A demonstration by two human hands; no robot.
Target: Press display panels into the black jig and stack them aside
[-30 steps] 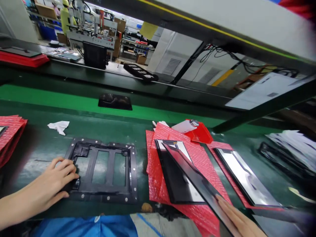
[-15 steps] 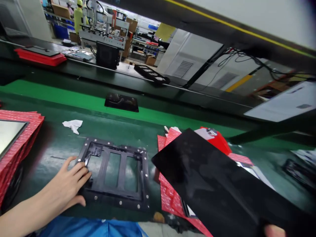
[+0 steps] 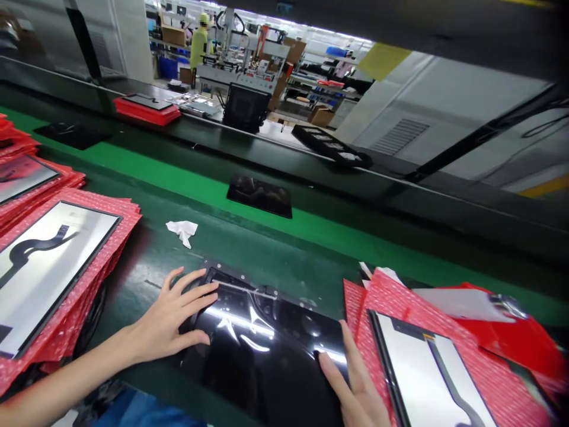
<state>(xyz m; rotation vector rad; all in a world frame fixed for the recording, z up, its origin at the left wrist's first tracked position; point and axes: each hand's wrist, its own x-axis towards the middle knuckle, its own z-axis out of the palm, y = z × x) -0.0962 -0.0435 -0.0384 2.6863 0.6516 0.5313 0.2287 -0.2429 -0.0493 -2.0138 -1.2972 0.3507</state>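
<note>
A glossy black screen panel [image 3: 275,373] lies tilted over a black frame fixture [image 3: 231,273], hiding most of it. Only the fixture's far rim with its round metal dots shows. My right hand [image 3: 358,388] grips the panel's right edge between thumb and fingers. At the left side, my left hand [image 3: 171,314] is open with fingers spread, its fingertips touching the panel's upper left edge by the fixture. Whether the panel sits down in the fixture I cannot tell.
Stacked pink bubble bags with a white-backed screen [image 3: 62,255] stand at left. Another white-backed screen [image 3: 427,367] lies on pink bubble wrap [image 3: 395,290] at right, beside a red bag [image 3: 511,341]. A white scrap [image 3: 182,231] and a dark panel [image 3: 259,197] lie beyond.
My right hand has brought the black panel leftward from over the pink bags onto the fixture. The white-backed screen at right is now uncovered. The camera view has turned left.
</note>
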